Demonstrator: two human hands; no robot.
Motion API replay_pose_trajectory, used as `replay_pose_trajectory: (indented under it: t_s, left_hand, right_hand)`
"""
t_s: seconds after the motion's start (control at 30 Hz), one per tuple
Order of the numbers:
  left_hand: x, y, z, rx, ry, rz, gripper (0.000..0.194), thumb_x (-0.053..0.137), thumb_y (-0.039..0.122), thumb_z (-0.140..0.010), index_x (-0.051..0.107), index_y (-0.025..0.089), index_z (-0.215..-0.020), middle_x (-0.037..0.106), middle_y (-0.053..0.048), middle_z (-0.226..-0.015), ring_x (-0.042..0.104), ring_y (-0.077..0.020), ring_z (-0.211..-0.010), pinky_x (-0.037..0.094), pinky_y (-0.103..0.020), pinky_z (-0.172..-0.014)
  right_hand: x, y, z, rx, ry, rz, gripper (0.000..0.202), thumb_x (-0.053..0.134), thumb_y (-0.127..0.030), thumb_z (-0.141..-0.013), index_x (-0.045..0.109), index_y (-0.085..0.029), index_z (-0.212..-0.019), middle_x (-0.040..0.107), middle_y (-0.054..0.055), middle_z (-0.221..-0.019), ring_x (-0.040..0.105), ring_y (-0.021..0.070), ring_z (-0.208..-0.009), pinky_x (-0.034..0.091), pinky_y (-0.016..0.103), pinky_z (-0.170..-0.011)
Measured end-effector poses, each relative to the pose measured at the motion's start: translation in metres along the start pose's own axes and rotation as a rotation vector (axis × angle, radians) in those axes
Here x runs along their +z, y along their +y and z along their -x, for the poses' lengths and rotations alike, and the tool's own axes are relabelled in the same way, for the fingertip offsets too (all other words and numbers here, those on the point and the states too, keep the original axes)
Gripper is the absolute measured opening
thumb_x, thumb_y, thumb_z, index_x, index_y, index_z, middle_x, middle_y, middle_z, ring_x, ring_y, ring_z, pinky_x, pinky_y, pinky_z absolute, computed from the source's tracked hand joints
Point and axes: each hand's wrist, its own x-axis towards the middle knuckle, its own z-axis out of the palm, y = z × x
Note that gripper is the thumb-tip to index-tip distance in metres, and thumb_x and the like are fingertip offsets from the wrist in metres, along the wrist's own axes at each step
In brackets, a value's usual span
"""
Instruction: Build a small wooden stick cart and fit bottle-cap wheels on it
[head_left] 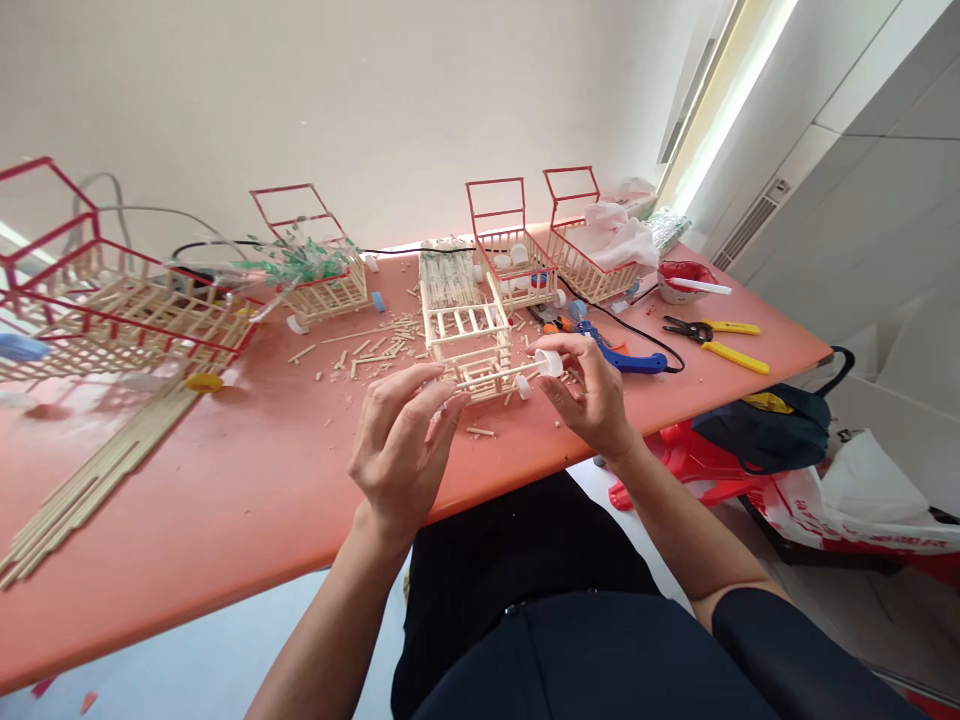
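A thin wooden stick runs between my two hands, just above the table's front part. My right hand pinches a white bottle cap at the stick's right end. At the other end the fingers of my left hand are closed, with a bit of a whitish cap showing between them. Right behind the hands stands an unpainted miniature cart built of wooden sticks. Another white cap sits low at its near right corner. Where the stick meets the left cap is hidden by my fingers.
Red-trimmed stick carts stand along the wall. Cut stick pieces litter the pink table. Long sticks lie left. A blue glue gun, yellow-handled pliers and a red bowl are on the right.
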Motion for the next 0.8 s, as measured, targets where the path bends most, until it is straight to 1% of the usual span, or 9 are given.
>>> replay_pose_trajectory:
  t_s: [0.23, 0.3, 0.43, 0.63, 0.8]
  left_hand:
    - [-0.0002, 0.0000, 0.0017, -0.023, -0.003, -0.031, 0.019, 0.084, 0.014, -0.100, 0.077, 0.025, -0.114, 0.084, -0.008, -0.114, 0.082, -0.0233, -0.104, 0.066, -0.040, -0.094]
    - [-0.0001, 0.0004, 0.0010, -0.017, 0.002, -0.028, 0.021, 0.084, 0.013, -0.099, 0.077, 0.025, -0.115, 0.084, -0.008, -0.115, 0.082, -0.0230, -0.103, 0.066, -0.039, -0.094]
    - [0.0000, 0.0015, -0.0010, 0.008, 0.000, -0.011, 0.029, 0.085, 0.007, -0.096, 0.076, 0.024, -0.118, 0.083, -0.008, -0.115, 0.081, -0.0223, -0.104, 0.065, -0.038, -0.094]
    - [-0.0004, 0.0010, -0.0007, 0.006, -0.003, -0.003, 0.031, 0.086, 0.006, -0.095, 0.076, 0.023, -0.119, 0.083, -0.008, -0.117, 0.080, -0.0224, -0.106, 0.063, -0.037, -0.097]
    - [0.0004, -0.0003, -0.0002, 0.024, -0.005, -0.008, 0.033, 0.088, 0.004, -0.092, 0.076, 0.021, -0.119, 0.083, -0.009, -0.116, 0.081, -0.0226, -0.105, 0.065, -0.036, -0.098]
  right_hand:
    - [0.0001, -0.0016, -0.0012, 0.002, -0.003, -0.013, 0.033, 0.067, -0.055, -0.113, 0.068, -0.027, -0.130, 0.083, 0.010, -0.123, 0.080, 0.0225, -0.096, 0.067, 0.036, -0.081]
    - [0.0004, -0.0016, -0.0013, 0.000, -0.002, -0.027, 0.032, 0.067, -0.054, -0.114, 0.067, -0.027, -0.131, 0.083, 0.010, -0.124, 0.080, 0.0228, -0.098, 0.068, 0.036, -0.081]
    - [0.0010, -0.0006, -0.0006, 0.023, -0.009, -0.029, 0.035, 0.066, -0.057, -0.113, 0.067, -0.027, -0.131, 0.083, 0.011, -0.124, 0.081, 0.0241, -0.101, 0.069, 0.038, -0.083]
    - [0.0005, -0.0009, -0.0012, -0.008, -0.004, -0.017, 0.030, 0.068, -0.052, -0.114, 0.067, -0.027, -0.130, 0.083, 0.010, -0.123, 0.080, 0.0220, -0.098, 0.067, 0.035, -0.080]
    - [0.0010, -0.0005, -0.0011, -0.010, 0.004, 0.015, 0.033, 0.067, -0.053, -0.114, 0.067, -0.025, -0.131, 0.083, 0.010, -0.122, 0.080, 0.0217, -0.096, 0.068, 0.034, -0.079]
